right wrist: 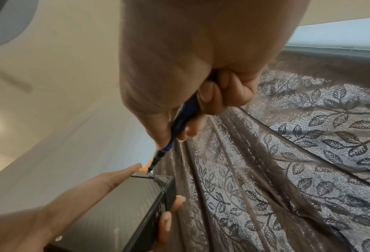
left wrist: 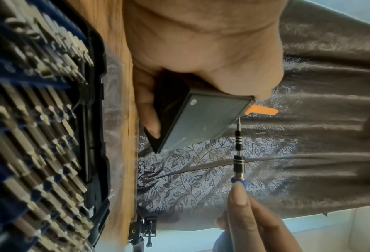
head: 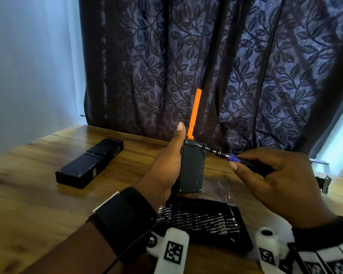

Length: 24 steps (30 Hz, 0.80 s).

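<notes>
My left hand grips a black rectangular box and holds it upright above the table, thumb along its left edge. An orange bar sticks up from the box's top. My right hand holds a small screwdriver with a blue collar and black handle. Its tip touches a screw at the box's upper corner. In the left wrist view the fingers wrap the box from behind. In the right wrist view the curled fingers grip the screwdriver over the box.
A second, longer black box lies on the wooden table to the left. An open case of screwdriver bits lies near the front edge below my hands. A dark leaf-patterned curtain hangs behind the table.
</notes>
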Tool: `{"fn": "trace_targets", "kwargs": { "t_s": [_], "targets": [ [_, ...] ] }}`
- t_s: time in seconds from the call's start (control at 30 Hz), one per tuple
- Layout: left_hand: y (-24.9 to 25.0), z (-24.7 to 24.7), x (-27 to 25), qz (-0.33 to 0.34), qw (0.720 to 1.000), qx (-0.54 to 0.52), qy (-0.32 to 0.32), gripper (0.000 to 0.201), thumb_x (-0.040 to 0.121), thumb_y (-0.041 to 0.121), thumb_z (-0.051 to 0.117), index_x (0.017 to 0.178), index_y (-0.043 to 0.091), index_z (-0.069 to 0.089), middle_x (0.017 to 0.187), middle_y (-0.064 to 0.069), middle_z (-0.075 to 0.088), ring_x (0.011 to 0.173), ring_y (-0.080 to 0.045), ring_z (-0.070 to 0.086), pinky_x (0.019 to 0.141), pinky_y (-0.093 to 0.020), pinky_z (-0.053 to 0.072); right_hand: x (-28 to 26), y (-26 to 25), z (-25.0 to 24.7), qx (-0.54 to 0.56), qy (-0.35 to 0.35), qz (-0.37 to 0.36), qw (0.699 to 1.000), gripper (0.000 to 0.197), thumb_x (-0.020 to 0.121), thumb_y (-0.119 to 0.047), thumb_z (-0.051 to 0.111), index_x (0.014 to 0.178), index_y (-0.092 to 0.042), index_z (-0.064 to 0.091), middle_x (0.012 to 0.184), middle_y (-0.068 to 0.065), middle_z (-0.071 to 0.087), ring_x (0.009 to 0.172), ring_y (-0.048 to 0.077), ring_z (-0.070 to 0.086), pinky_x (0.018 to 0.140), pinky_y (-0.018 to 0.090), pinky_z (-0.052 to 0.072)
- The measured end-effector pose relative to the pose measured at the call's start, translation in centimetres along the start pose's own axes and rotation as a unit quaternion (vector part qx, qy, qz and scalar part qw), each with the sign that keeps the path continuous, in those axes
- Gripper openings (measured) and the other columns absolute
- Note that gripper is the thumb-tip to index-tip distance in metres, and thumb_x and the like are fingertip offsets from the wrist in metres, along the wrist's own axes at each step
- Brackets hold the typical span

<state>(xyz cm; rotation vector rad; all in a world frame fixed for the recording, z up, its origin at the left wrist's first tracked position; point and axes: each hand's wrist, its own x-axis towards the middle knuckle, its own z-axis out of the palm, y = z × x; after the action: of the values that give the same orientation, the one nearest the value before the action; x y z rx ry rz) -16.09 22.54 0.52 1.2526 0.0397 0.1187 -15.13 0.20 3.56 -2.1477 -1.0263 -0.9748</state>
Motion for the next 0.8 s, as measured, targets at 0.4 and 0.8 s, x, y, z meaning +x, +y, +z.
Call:
{"fn": "trace_targets", "kwargs": {
  "t_s": [0.4, 0.8],
  "targets": [
    [-0.06, 0.10, 0.35, -0.006, 0.998, 0.042, 0.045, 0.069, 0.064, 0.086, 0.063, 0.081, 0.021, 0.082, 0.100, -0.015, 0.079, 0.097, -0.037, 0.075, 0.097, -0.060, 0.056, -0.10, 0.28, -0.12, -0.016, -0.015, 0.016, 1.000, 0.008, 0.085, -0.035, 0.080, 0.090, -0.029, 0.079, 0.075, -0.014, 0.072, 0.061, 0.006, 0.067, 0.055, 0.034, 0.055],
    [-0.24, -0.11, 0.58, -0.011, 0.999, 0.011, 0.036, 0.071, 0.081, 0.075, 0.061, 0.095, 0.008, 0.082, 0.097, -0.018, 0.077, 0.081, -0.033, 0.071, 0.078, -0.044, 0.056, -0.02, 0.00, -0.19, -0.017, -0.010, 0.018, 1.000, 0.008, 0.085, -0.038, 0.076, 0.092, -0.033, 0.078, 0.074, -0.018, 0.071, 0.064, 0.000, 0.065, 0.057, 0.021, 0.047]
  ]
}}
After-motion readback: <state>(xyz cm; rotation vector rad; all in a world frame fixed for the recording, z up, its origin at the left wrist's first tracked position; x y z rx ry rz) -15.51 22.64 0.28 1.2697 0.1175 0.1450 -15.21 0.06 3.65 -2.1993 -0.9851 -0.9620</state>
